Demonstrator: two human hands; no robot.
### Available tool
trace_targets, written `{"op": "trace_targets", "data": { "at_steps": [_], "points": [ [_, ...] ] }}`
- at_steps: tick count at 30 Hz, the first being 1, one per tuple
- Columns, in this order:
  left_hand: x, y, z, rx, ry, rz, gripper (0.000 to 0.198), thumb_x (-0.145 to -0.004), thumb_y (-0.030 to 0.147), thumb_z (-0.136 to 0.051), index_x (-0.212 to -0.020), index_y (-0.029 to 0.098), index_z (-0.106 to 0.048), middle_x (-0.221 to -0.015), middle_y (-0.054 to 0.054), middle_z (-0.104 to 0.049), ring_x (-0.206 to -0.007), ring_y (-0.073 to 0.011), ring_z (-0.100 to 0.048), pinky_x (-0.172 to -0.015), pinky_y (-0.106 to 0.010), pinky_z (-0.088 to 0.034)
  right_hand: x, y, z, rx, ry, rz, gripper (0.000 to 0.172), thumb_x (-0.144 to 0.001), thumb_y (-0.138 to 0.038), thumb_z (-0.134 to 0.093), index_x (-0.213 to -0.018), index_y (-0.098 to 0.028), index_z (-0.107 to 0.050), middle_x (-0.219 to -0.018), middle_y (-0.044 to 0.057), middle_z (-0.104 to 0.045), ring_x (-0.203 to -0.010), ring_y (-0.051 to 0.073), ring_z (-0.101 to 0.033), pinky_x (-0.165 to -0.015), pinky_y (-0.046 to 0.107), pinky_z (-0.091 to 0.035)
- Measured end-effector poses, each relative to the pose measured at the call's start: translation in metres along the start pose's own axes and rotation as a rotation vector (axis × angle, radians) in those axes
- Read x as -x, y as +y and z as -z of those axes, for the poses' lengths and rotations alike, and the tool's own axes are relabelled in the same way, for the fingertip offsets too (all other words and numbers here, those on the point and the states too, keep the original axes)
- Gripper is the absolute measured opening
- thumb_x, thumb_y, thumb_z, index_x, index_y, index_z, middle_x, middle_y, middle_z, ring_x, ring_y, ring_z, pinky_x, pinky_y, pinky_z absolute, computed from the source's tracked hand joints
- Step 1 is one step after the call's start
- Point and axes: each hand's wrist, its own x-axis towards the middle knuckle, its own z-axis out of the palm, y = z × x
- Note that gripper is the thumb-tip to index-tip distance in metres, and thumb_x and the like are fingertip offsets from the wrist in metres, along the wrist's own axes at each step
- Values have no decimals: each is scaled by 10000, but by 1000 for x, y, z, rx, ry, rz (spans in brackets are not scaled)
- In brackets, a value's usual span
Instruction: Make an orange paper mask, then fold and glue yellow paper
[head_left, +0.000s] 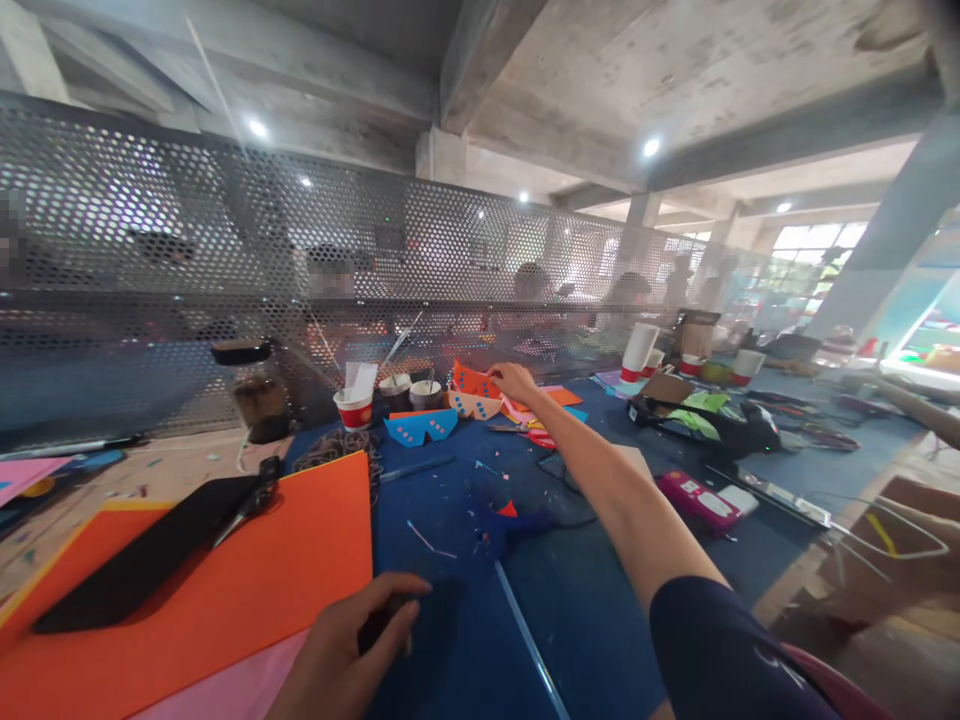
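Note:
My right hand [514, 383] reaches across the table, its fingers pinched at the edge of an orange paper mask [471, 377] dotted with small blue squares. Just in front of it stand a peach paper mask [474, 405] and a blue paper mask [421, 428], both with notched lower edges. Scissors [510, 428] lie beside them, partly under coloured paper. Near the front edge, my left hand [356, 645] hovers with curled fingers, thumb and forefinger apart and nothing between them. A long translucent stick [529, 635] lies to its right, by a blurred dark blue object [517, 525].
Orange foam sheets [300, 560] cover the left, with a black strip [142, 550] on top. A lidded jar [255, 390] and paper cups [354, 408] stand at the back, below a perforated metal screen [450, 240]. A magenta device [697, 500] lies right.

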Motion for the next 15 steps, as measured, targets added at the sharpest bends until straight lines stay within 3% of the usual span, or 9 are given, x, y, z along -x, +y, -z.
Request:
{"op": "trace_targets", "data": {
  "at_steps": [5,10,12,15],
  "points": [
    [1,6,1,-1,33,-28,308,-912,458,-559,-1031,270,-773,-744,-7,-745,-724,-223,-724,-663,-278,-564,4,0,8,-33,76,14,337,-1008,-367,-641,-1286,-176,-630,-1298,102,-644,-1104,239,-665,-936,451,-583],
    [0,10,2,-121,148,-183,317,-919,418,-561,-1134,279,-747,-1138,-62,-771,-979,-240,-745,-887,-329,-596,10,-4,17,-86,169,61,286,-1021,-357,-614,-1231,-171,-668,-1261,92,-681,-1121,235,-665,-994,464,-542],
    [-13,10,8,-232,169,-258,320,-938,395,-549,-1173,283,-735,-1240,-71,-740,-1124,-252,-706,-999,-366,-560,12,-8,19,-116,198,82,241,-1033,-299,-563,-1195,-189,-705,-1222,73,-720,-1123,220,-668,-1020,409,-509],
    [-58,10,28,-425,191,-337,343,-977,387,-520,-1223,241,-709,-1267,-88,-726,-1210,-268,-658,-1080,-420,-510,16,-17,22,-160,223,116,268,-1012,-239,-526,-1167,-220,-744,-1188,45,-757,-1115,201,-670,-1002,309,-477]
  ]
}}
